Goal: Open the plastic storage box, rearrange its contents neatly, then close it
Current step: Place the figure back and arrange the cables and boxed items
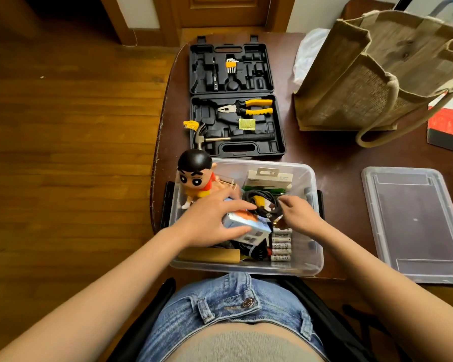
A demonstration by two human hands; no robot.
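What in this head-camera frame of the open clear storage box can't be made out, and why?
- Items beneath the left hand and the small white-and-orange carton it grips: covered.
- What the right hand pinches among the black cables: fingertips hidden by the tangle.
- Print on the row of batteries: too small.
- Inside of the brown jute bag: blocked by its walls, top cut off by the frame edge.
- Red-and-white booklet: cut off at the right edge.

Both in the storage box (315,246) on the tabletop (351,163): left hand (209,220), right hand (297,215). Tool case (236,100) beyond them; lid (416,226) right of the right hand.
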